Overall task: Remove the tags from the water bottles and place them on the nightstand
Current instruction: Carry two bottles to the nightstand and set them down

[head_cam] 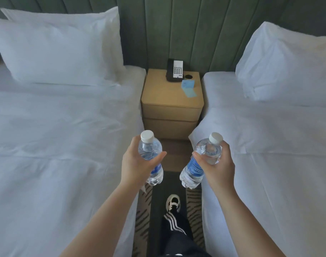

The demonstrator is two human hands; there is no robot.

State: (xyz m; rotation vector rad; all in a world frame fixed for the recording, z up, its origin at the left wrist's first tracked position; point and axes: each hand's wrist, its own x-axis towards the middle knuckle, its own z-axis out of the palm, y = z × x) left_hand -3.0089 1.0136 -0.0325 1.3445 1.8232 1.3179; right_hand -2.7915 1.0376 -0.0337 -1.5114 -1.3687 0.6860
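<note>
Clear left bottle (150, 158) near-upright in left hand (135, 164); right bottle (200, 164) gripped by right hand (218, 167), cap tilted right.

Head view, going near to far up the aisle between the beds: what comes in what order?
Shoe → bottles in left hand and right hand → nightstand → blue cards → phone → headboard.

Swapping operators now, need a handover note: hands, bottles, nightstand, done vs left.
Left hand: grips the left bottle, cap up.
Right hand: grips the right bottle, tilted, cap up.
Both bottles are held in the aisle between the two beds, short of the nightstand.
Nightstand holds a phone and two blue cards, which may be the removed tags; the front-left top is bare.
Done: no tags visible on either bottle.
Left: set both bottles on the nightstand.
</note>
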